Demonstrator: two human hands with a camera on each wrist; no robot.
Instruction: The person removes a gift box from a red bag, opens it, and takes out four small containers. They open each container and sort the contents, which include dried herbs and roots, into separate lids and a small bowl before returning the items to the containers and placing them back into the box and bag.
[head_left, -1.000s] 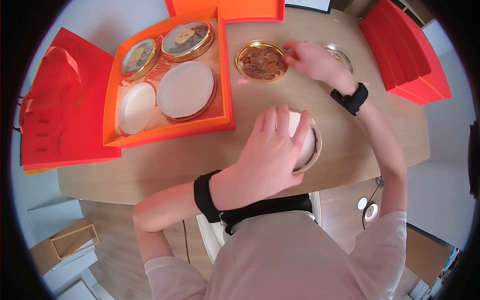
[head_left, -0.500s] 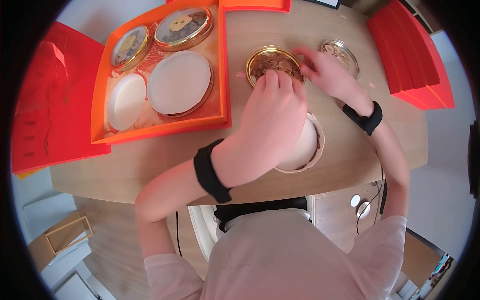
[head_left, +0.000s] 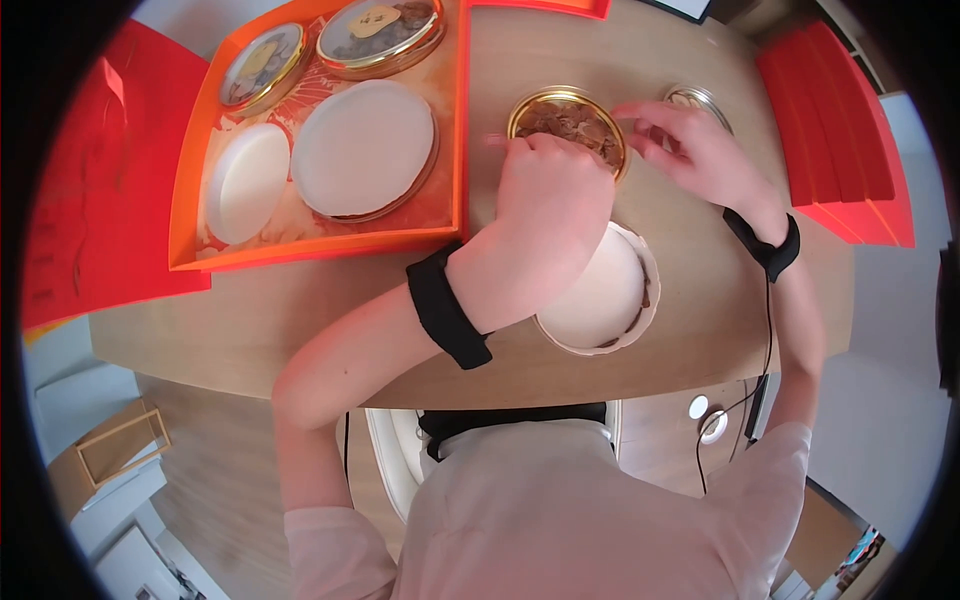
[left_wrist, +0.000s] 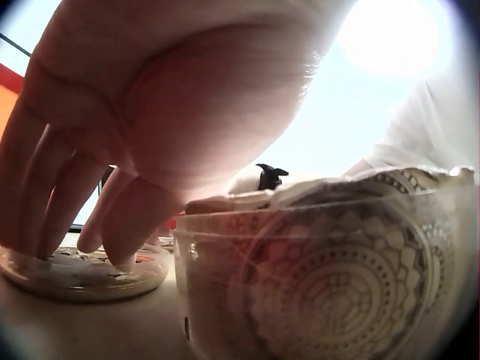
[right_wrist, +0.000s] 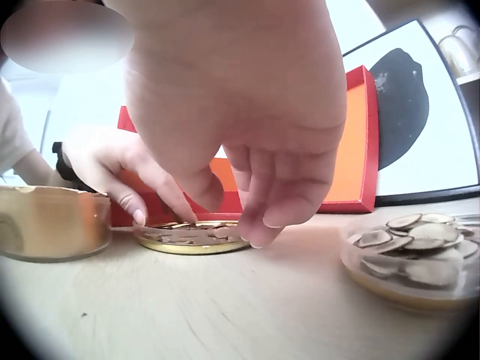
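Observation:
My left hand [head_left: 555,200] reaches down into a round gold-rimmed dish [head_left: 566,92] of brown flakes. Its thumb and fingers stand apart and point down at the flakes in both wrist views. Beside the dish's right edge is my right hand [head_left: 705,155], fingers loosely bent; in the right wrist view its fingertips [right_wrist: 262,232] are at the dish's side, contact unclear. Partly under my left forearm stands a round clear-walled container [left_wrist: 330,292] with a pale disc [head_left: 600,295] inside its scalloped rim. Behind my right hand is a silver-rimmed dish of pale slices [right_wrist: 424,240].
An orange box [head_left: 320,250] at the left holds two clear-topped round containers and white round pieces. Beyond it lies a red bag [head_left: 90,200]. Red boxes [head_left: 835,130] stand at the right edge of the wooden table [head_left: 240,325].
My left hand has left the container with the pale disc and moved forward into the dish of brown flakes. My right hand remains by that dish. The head view has shifted slightly.

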